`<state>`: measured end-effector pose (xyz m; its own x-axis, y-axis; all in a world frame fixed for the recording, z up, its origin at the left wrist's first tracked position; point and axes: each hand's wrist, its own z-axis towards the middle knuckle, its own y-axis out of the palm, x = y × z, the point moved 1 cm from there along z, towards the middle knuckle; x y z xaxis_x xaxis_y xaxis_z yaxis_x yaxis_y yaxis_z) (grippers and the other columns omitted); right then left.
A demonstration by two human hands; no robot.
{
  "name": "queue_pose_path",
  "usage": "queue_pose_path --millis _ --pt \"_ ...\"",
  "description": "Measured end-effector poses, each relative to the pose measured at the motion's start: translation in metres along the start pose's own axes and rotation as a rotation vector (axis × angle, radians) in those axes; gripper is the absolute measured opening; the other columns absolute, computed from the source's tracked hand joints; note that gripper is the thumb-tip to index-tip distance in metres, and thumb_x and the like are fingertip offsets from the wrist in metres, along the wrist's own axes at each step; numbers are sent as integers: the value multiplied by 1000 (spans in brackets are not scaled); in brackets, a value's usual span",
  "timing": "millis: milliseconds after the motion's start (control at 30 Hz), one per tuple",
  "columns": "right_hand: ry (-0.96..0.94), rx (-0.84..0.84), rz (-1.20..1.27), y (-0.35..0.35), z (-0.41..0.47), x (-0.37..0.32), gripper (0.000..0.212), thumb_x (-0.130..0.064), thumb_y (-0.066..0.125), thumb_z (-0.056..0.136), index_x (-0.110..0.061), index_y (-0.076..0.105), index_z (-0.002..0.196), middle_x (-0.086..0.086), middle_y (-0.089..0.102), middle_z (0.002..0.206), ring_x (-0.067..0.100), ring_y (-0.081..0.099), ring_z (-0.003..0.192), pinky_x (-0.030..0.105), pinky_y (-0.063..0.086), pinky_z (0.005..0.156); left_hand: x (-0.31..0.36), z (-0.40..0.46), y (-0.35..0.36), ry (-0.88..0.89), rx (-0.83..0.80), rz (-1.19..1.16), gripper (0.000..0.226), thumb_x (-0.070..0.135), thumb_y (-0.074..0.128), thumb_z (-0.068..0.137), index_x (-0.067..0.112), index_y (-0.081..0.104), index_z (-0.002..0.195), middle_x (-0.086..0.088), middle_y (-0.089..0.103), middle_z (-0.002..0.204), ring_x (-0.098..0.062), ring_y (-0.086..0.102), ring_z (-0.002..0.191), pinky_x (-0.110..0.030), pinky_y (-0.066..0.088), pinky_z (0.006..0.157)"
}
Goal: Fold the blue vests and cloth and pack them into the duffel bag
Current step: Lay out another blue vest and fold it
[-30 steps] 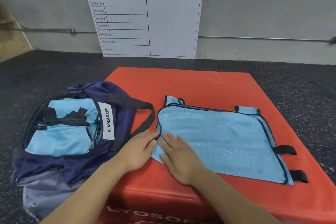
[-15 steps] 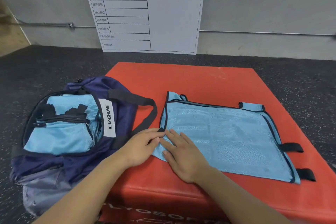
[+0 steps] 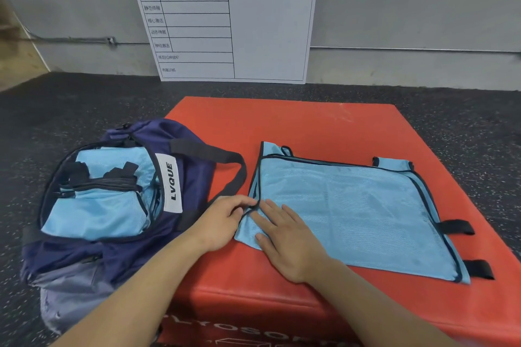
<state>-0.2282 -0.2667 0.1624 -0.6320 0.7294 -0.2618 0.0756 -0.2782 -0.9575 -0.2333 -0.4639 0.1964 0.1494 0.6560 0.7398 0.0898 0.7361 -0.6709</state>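
two hands are on the blue vest (image 3: 352,205): the left hand (image 3: 222,222) pinches its near left corner, and the right hand (image 3: 284,236) lies flat. fold it over slowly, edges matched.

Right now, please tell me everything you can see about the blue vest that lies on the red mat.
The blue vest is light blue mesh-like fabric with dark piping along its edges. It lies flat and spread out on the red mat, right of the duffel bag. Two black straps stick out at its right edge, and small loops show along its far edge. The right hand rests flat on its near left corner. The left hand touches the same corner at its edge; whether it pinches it is unclear.
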Motion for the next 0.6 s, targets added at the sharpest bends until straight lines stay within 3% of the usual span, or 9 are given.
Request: queue_pose_path --millis 67,167,433,600 --pt "-3 6 6 0 0 0 57 -47 18 107 -30 27 160 2 17 169 15 6 157 41 7 128 -5 3 2 -6 -17 -7 47 -8 44 96 24 68 119 10 65 125 6 55 119 -17 40 108" --pt "-6 12 6 1 -1 1 56 -47 17 106 -32 28 159 3 20 168 16 7 157 41 8 127 -8 6 6 -4 -13 -7 50 -9 47 91 30 68 113 11 66 121 -4 59 118 -26 45 106" --pt "-6 37 20 -1 -1 1 54 -43 22 108 -31 25 161 1 17 169 15 9 156 39 7 128 -12 15 9 -22 47 29 52 -8 55 83 35 66 111 14 66 111 -2 54 115 -26 42 105" --pt "-13 32 29 -1 -1 1 54 -41 23 110 -32 17 163 -4 10 171 12 3 157 33 -2 127 -14 16 7 19 46 23 45 13 53 77 41 63 111 14 67 105 -13 59 110 -42 48 100"
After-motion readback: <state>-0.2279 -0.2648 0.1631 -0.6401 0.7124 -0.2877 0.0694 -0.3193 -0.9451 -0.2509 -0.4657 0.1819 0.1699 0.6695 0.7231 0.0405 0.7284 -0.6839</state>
